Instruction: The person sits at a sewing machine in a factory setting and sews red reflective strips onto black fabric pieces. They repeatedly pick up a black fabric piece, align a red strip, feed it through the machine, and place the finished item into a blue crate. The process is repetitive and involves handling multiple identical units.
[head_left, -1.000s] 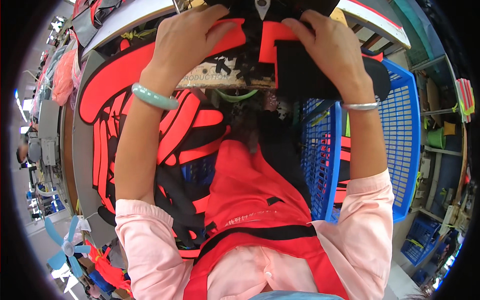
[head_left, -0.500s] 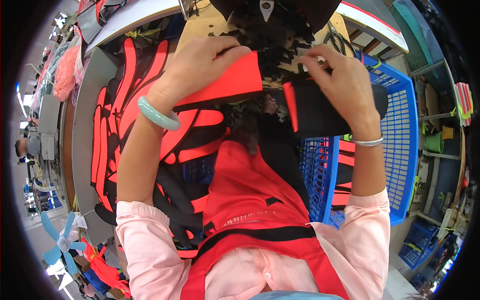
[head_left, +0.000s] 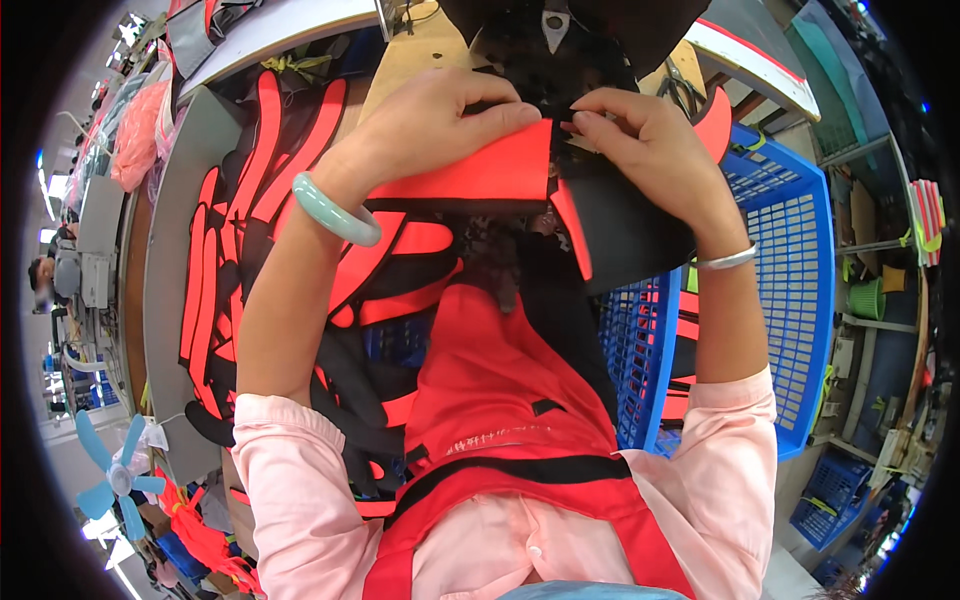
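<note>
A head-worn fisheye camera looks down at close range, over the red apron (head_left: 500,390) to both hands (head_left: 440,122) (head_left: 655,155).

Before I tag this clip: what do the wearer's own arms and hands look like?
Pale pink sleeves end near the elbows; the forearms below are bare. Left hand and right hand are ungloved. A thick, pale green bangle circles the left wrist, a thinner silver-coloured one the right. No cables visible on either arm.
</note>
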